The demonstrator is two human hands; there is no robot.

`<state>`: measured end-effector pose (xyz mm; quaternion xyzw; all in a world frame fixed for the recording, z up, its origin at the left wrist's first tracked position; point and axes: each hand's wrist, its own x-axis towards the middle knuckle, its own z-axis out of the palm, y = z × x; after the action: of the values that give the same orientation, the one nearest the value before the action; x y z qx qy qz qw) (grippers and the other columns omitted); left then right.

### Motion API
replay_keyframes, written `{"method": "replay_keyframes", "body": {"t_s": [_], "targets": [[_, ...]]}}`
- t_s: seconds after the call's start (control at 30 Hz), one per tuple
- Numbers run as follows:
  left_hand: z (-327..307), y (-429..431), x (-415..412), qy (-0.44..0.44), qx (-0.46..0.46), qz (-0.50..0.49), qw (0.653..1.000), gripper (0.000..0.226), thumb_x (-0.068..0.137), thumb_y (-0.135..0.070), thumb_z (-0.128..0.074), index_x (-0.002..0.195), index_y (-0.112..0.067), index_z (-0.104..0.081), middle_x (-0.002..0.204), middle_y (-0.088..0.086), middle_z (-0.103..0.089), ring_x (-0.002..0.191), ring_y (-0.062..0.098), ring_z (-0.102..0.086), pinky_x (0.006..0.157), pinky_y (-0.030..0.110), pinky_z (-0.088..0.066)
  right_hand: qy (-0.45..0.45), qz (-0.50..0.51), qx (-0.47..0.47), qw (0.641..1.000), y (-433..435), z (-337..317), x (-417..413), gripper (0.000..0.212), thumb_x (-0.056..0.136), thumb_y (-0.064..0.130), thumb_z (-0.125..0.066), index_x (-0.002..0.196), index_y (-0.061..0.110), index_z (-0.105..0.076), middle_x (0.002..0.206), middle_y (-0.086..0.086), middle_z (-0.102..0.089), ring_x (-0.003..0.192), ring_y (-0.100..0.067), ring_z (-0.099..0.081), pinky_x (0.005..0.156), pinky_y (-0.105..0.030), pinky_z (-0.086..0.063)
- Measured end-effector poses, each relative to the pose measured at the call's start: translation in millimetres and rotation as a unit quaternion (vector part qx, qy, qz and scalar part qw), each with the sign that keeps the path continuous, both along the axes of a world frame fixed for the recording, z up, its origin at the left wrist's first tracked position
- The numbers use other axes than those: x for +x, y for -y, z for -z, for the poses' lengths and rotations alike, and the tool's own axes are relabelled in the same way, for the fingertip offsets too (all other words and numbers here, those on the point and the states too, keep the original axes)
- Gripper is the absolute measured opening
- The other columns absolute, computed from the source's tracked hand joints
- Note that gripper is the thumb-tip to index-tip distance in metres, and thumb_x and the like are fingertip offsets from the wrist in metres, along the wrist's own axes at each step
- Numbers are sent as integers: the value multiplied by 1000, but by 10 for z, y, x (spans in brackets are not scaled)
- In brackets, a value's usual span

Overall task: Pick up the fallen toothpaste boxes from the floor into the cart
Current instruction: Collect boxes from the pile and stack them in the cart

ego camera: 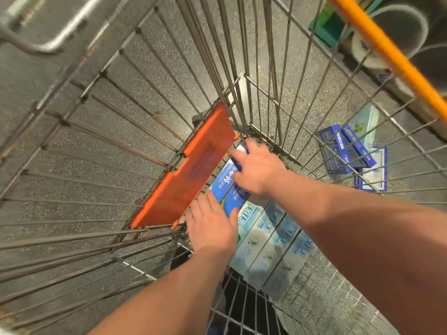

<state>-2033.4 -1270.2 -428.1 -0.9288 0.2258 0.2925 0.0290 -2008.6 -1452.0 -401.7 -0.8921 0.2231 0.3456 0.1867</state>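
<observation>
Two hands are deep inside the cart (150,131). Beside the orange flap (188,170), the left hand (212,228) lies flat and open on the blue toothpaste boxes (223,182) — steadying, not gripping. The right hand (258,170) curls its fingers over their far end, setting them down next to the pale boxes (268,240). Further right, more boxes on the floor (350,151) wait outside the wire — the next move probably calls for releasing and reaching there.

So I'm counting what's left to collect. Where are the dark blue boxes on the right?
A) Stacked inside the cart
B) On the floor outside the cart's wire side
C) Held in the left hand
B: the dark blue boxes lie on the floor, seen through the cart wires.
</observation>
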Motion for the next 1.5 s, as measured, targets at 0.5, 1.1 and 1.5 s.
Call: {"method": "replay_keyframes", "body": {"t_s": [0.5, 1.1, 1.5], "targets": [[-601, 170, 236, -18, -2, 90, 996, 64, 98, -57, -39, 145, -14, -32, 135, 4, -41, 127, 25, -40, 93, 45, -46, 25, -17, -33, 999, 158, -558, -48, 61, 95, 45, -47, 151, 25, -36, 146, -11, -43, 135, -33, -41, 106, -48, -38], [-3620, 740, 613, -2, -121, 393, 912, 65, 89, -59, -51, 140, -21, -40, 141, 1, -45, 132, 26, -46, 98, 45, -46, 150, 155, -121, 969, 16, -3803, -1296, 74, 88, 62, -56, 153, 31, -37, 151, 0, -47, 138, -25, -44, 110, -43, -41], [-4441, 613, -555, -25, -156, 736, 658, 81, 84, -68, -54, 149, -23, -38, 148, 4, -46, 132, 29, -49, 105, 43, -45, 121, 500, -215, 830, -1952, -4649, -2870, 79, 76, 74, -44, 143, 33, -48, 140, -2, -59, 127, -25, -55, 103, -44, -47]]}}
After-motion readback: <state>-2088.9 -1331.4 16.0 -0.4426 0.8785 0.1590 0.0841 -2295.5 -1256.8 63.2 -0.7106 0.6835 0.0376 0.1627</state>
